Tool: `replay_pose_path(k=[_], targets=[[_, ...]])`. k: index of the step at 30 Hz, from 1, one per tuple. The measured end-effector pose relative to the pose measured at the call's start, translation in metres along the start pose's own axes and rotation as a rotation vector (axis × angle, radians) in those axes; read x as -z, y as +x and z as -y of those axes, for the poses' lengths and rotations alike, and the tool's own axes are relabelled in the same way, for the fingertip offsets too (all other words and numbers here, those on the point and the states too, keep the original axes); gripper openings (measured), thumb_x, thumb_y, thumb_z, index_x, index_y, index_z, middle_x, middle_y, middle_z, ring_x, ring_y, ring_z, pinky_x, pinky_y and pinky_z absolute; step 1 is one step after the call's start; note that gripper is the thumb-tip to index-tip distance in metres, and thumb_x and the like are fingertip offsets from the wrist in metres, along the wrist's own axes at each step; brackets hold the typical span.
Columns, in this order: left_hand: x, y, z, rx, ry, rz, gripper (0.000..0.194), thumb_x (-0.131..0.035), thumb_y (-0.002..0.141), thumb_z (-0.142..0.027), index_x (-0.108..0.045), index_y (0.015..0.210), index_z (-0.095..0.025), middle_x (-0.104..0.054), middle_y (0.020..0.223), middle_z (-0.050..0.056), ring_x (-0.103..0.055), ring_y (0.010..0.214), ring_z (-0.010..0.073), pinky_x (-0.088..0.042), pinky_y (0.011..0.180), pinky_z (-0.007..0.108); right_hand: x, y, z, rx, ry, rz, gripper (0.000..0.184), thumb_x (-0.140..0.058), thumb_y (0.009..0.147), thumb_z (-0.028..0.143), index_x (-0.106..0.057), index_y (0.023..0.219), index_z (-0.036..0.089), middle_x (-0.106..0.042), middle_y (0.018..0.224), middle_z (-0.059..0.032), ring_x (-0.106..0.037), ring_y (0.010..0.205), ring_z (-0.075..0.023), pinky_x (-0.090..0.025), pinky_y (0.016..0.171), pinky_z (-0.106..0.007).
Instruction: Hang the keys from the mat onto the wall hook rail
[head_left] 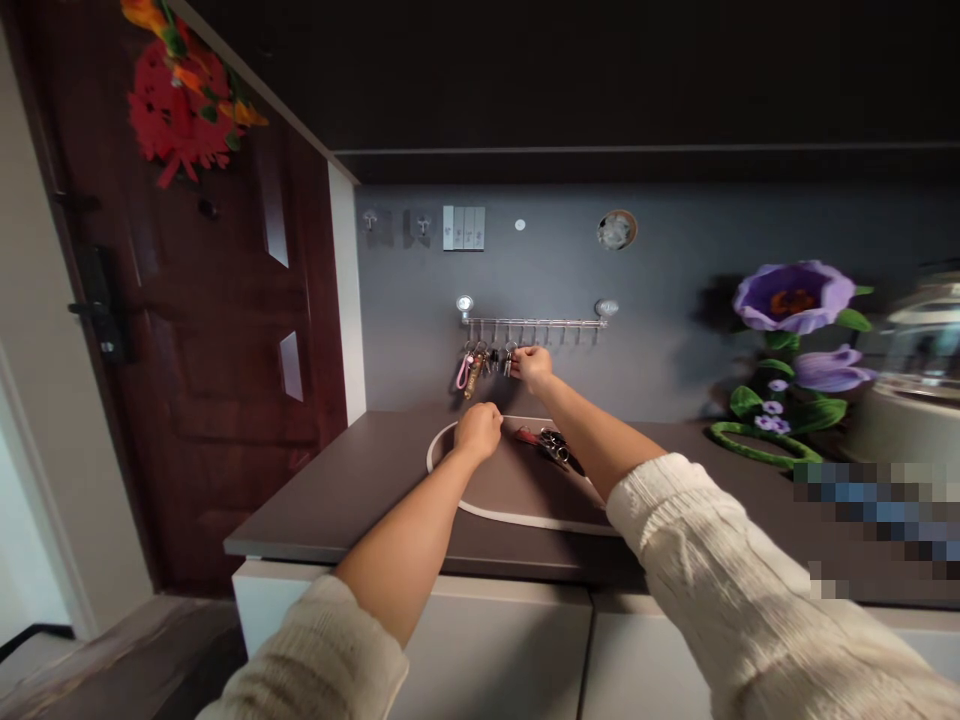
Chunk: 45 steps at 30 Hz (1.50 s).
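Observation:
My right hand is raised to the metal hook rail on the grey wall. Its fingertips pinch a small bunch of keys just under one of the hooks. To the left of it, more keys hang from the rail, along with a pink strap and a brown fob. My left hand is lower, over the back of the brown countertop, its fingers curled closed; whatever lies inside them is hidden. Another pile of keys with a red piece rests on the countertop, beside my right forearm.
A white cord-like edge curves around the key pile. Purple plush flowers and a glass-topped appliance stand at the right. A dark cabinet overhangs the counter. At the left is a red-brown door.

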<state>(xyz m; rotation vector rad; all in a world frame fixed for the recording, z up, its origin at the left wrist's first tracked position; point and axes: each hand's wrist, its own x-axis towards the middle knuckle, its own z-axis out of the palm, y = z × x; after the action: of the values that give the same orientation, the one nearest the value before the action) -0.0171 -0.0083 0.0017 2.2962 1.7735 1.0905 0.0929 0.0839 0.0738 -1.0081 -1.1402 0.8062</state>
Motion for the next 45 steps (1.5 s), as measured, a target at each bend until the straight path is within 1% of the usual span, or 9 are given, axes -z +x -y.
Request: replay_pose_path(k=[7,12,16,20,24,28,34,40,45], targets=[[0.0,0.0,0.001,-0.03,-0.004,-0.007,0.022,-0.044,0.081,-0.022,-0.065,0.082,-0.017,-0.067,0.088,0.008,-0.059,0.084,0.0171,-0.04,0.076,0.026,0.008,-0.016,0.009,-0.069,0.034,-0.01,0.019,-0.041,0.078,0.004,-0.044,0.064,0.015,-0.05,0.054,0.0031,-0.051,0.045,-0.0054,-0.05,0.054,-0.024],[0.0,0.001,0.002,-0.061,-0.036,-0.026,0.02,-0.046,0.081,-0.021,-0.065,0.08,-0.017,-0.066,0.089,0.008,-0.058,0.084,0.0167,-0.04,0.076,0.026,0.019,-0.028,0.012,-0.05,0.0,0.041,0.016,-0.043,0.078,0.006,-0.046,0.066,0.015,-0.051,0.056,0.0025,-0.053,0.05,-0.0061,-0.05,0.055,-0.023],[-0.002,0.001,0.002,-0.105,-0.053,-0.014,0.019,-0.047,0.08,-0.022,-0.065,0.08,-0.016,-0.066,0.088,0.008,-0.058,0.084,0.0169,-0.04,0.075,0.026,0.031,-0.04,0.01,-0.026,-0.041,0.097,0.014,-0.046,0.077,0.009,-0.047,0.065,0.015,-0.054,0.059,0.0009,-0.052,0.051,-0.0058,-0.046,0.054,-0.02],[-0.004,0.001,0.003,-0.152,-0.066,0.003,0.017,-0.049,0.079,-0.021,-0.065,0.081,-0.016,-0.066,0.09,0.007,-0.057,0.085,0.0168,-0.041,0.076,0.027,0.048,-0.054,0.005,0.024,-0.159,0.12,0.01,-0.049,0.074,0.013,-0.051,0.064,0.014,-0.057,0.062,-0.0013,-0.047,0.051,-0.0055,-0.039,0.052,-0.018],[-0.005,-0.001,0.002,-0.201,-0.07,0.026,0.016,-0.05,0.078,-0.021,-0.066,0.08,-0.017,-0.066,0.088,0.007,-0.057,0.084,0.0168,-0.041,0.077,0.027,0.068,-0.067,0.0,0.06,-0.281,0.158,0.006,-0.054,0.069,0.019,-0.056,0.068,0.014,-0.06,0.068,-0.0022,-0.05,0.059,-0.0076,-0.039,0.059,-0.021],[-0.003,-0.004,-0.001,-0.253,-0.075,0.05,0.016,-0.05,0.077,-0.019,-0.065,0.079,-0.016,-0.065,0.086,0.006,-0.056,0.082,0.0167,-0.041,0.076,0.027,0.089,-0.078,-0.002,0.128,-0.403,0.264,0.012,-0.058,0.064,0.024,-0.058,0.07,0.014,-0.061,0.069,-0.001,-0.05,0.062,-0.009,-0.039,0.065,-0.023],[-0.002,-0.007,-0.003,-0.343,-0.093,0.092,0.015,-0.05,0.077,-0.02,-0.065,0.08,-0.016,-0.064,0.085,0.005,-0.055,0.08,0.0161,-0.041,0.074,0.026,0.114,-0.098,-0.005,0.148,-0.6,0.429,0.019,-0.06,0.062,0.032,-0.06,0.071,0.014,-0.059,0.064,0.0003,-0.048,0.057,-0.0088,-0.037,0.06,-0.022],[-0.006,-0.007,-0.003,-0.386,-0.081,0.109,0.015,-0.051,0.078,-0.022,-0.065,0.081,-0.017,-0.064,0.084,0.005,-0.055,0.08,0.0156,-0.041,0.075,0.026,0.129,-0.111,-0.005,0.1,-0.723,0.53,0.019,-0.059,0.066,0.031,-0.063,0.073,0.014,-0.06,0.062,-0.0004,-0.048,0.054,-0.0087,-0.036,0.055,-0.021],[-0.005,-0.009,-0.005,-0.408,-0.105,0.118,0.015,-0.052,0.077,-0.021,-0.065,0.082,-0.016,-0.065,0.085,0.005,-0.055,0.079,0.0154,-0.041,0.074,0.026,0.132,-0.108,-0.006,0.149,-0.847,0.539,0.013,-0.062,0.063,0.025,-0.068,0.072,0.016,-0.063,0.062,-0.0007,-0.051,0.054,-0.0104,-0.036,0.055,-0.022]])
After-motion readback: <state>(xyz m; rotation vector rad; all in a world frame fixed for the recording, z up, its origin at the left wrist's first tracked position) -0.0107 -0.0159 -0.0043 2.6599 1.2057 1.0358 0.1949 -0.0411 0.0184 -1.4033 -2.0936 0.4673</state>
